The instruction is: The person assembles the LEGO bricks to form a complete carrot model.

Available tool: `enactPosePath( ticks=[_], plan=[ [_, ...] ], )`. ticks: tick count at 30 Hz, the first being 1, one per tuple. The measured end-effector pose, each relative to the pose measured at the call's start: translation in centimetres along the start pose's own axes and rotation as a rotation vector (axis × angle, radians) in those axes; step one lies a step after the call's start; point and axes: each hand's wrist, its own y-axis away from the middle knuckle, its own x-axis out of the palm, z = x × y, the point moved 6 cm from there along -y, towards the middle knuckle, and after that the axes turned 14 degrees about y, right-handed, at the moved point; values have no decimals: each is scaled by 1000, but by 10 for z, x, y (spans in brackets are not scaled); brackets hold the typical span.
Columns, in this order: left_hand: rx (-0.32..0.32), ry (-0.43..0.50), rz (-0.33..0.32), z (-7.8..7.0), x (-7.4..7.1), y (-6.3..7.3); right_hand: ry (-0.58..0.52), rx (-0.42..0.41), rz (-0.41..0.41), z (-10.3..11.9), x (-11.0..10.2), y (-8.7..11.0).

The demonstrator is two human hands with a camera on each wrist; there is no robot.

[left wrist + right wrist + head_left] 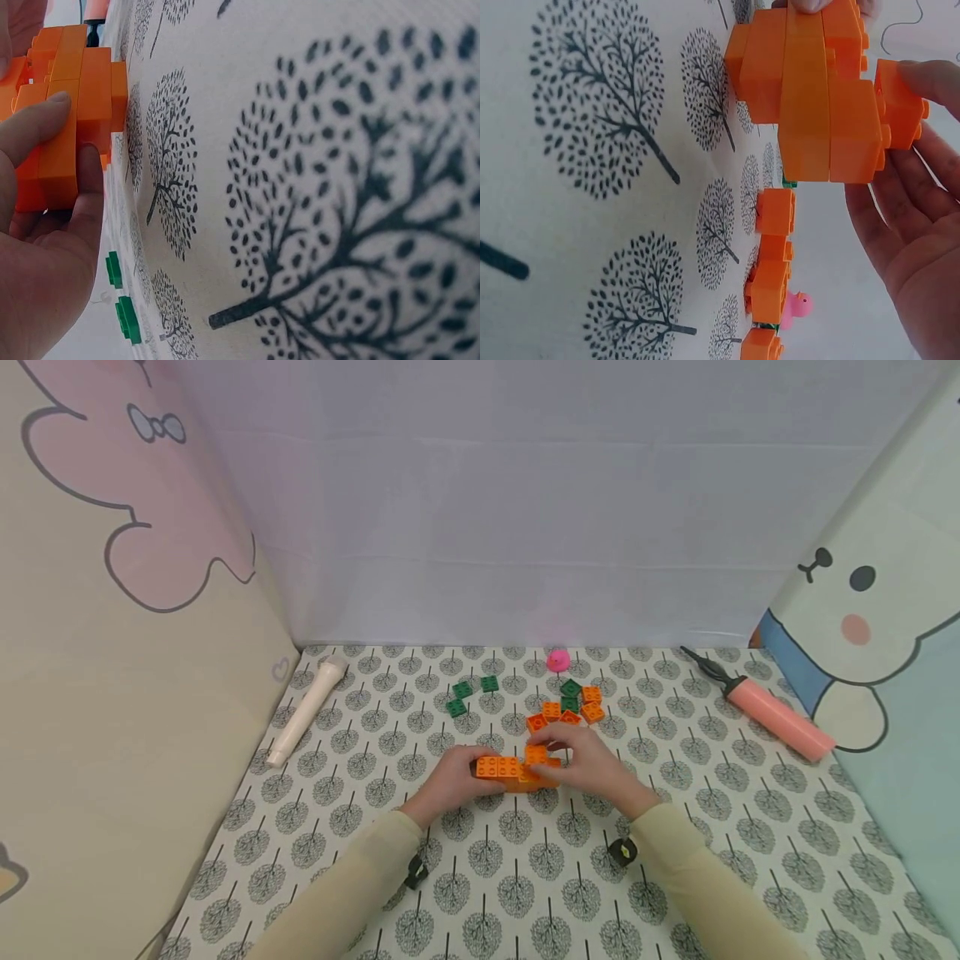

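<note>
Left grip, a person's bare hand, is closed around one end of a built piece of orange plastic toy bricks, its thumb laid along one face; the right grip pinches a single orange studded block between thumb and fingers at the piece's studded top. Both stand near the middle of the tabletop, which wears a white cloth printed with dark trees. One side seems to be held so that the piece will not tip or slide while the other side works; that steadying probably matters, since the lower layers look narrower than those above. Three loose green plastic bricks lie apart beyond the left grip, while a loose cluster of orange plastic bricks, with green ones among them, lies just past the right, likely kept there for easy reach. From the head, one also sees the pink toy duck, the long white tube and the coral cylinder with a black nozzle, set well apart from the building. Only the wrist views reveal the stepped underside, and the right wrist's shows the overhanging end best; whether the pinched block is fully seated, I cannot tell.
</note>
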Motion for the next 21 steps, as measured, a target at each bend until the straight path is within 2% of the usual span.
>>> enactPosePath(
  ticks=[10, 21],
  plan=[
    [-12, -12, -7, 1, 0, 0, 81, -3, 9, 9, 4, 2],
    [8, -8, 4, 1, 0, -1, 119, -66, -19, 11, 7, 2]
  ],
)
